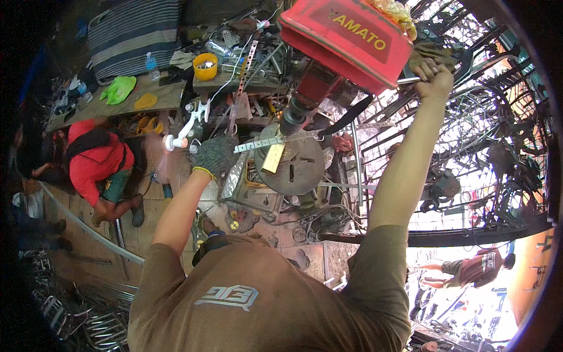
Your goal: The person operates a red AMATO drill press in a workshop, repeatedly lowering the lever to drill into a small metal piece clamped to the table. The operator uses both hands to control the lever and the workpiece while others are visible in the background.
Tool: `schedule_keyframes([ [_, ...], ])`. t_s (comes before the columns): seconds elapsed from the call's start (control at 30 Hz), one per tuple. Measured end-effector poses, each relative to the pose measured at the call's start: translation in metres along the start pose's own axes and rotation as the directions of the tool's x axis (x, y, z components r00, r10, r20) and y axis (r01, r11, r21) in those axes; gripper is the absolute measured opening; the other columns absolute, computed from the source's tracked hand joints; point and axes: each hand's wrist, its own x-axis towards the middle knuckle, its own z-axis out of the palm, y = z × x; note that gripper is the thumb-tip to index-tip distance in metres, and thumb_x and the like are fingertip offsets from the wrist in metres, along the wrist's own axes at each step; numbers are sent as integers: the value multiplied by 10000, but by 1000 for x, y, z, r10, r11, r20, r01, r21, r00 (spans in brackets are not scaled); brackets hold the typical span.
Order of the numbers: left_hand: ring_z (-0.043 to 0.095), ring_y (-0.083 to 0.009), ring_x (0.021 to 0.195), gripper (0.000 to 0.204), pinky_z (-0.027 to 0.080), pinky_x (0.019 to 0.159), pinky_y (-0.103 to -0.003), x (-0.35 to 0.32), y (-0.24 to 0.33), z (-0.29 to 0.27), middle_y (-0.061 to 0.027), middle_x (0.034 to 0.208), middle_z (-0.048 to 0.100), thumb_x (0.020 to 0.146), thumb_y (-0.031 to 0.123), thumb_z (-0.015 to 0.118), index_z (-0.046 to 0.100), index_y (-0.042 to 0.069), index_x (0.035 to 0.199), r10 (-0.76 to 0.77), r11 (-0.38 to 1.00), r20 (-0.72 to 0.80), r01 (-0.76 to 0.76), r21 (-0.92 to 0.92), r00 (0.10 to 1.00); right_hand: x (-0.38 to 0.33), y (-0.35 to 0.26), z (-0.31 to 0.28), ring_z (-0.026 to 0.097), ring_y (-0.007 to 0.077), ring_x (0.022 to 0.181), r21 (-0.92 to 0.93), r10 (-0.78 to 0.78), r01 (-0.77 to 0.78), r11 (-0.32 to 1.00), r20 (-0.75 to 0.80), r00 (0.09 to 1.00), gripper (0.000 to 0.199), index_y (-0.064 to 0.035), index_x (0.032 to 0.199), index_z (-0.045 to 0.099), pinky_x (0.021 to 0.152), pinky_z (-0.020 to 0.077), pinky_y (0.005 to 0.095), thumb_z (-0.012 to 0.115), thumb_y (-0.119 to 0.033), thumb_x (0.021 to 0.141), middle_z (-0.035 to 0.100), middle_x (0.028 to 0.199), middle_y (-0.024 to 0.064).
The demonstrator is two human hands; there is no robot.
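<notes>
Left hand (214,155): gloved, closed around near end of perforated metal strip (267,142), pinning it flat across round drill table (291,166).
Strip position: centre frame, under chuck (292,120), far end toward 3 o'clock.
Right hand (433,77): bare, at 1 o'clock, clenched on feed lever (410,80) beside red drill head (346,35), arm at full stretch.
Edges: strip overhangs table rim at 9 o'clock.
Room: crouching person in red (97,164) at 9 o'clock, well apart; cluttered worktop (111,105) at 11 o'clock; metal gates close at 3 o'clock.
</notes>
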Motion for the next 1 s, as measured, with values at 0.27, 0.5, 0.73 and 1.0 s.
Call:
schedule_keyframes([
  [0.27, 674, -358, 843, 301, 534, 733, -490, 11, -8, 3, -191, 930, 684, 827, 311, 538, 677, 98, 989, 24, 999, 27, -25, 35, 999, -80, -4, 3, 214, 77, 451, 87, -340, 329, 940, 199, 919, 174, -72, 808, 517, 439, 218, 252, 361, -26, 869, 320, 598, -10],
  [0.5, 673, -360, 877, 300, 532, 770, -487, 5, -1, 2, -193, 938, 686, 828, 322, 536, 705, 101, 940, -37, 999, 2, 37, 28, 999, -77, -4, 0, 253, 105, 488, 82, -322, 312, 946, 170, 931, 170, -84, 841, 492, 439, 215, 265, 354, -3, 784, 322, 628, 11],
  [0.73, 676, -364, 878, 366, 533, 792, -472, 16, -6, 3, -195, 936, 692, 799, 397, 568, 734, 91, 911, -64, 996, 121, 57, 66, 990, -94, -4, 7, 252, 100, 477, 88, -314, 307, 948, 96, 944, 216, -86, 821, 567, 488, 257, 263, 363, -16, 814, 339, 604, 7],
  [1.0, 663, -361, 974, 404, 497, 847, -541, 20, -19, 21, -175, 1035, 690, 758, 420, 603, 734, 91, 950, -29, 996, -12, 30, 89, 1000, -107, -2, 8, 275, 123, 493, 80, -322, 316, 946, 93, 942, 174, -104, 802, 543, 496, 276, 299, 388, -25, 796, 348, 617, 13],
])
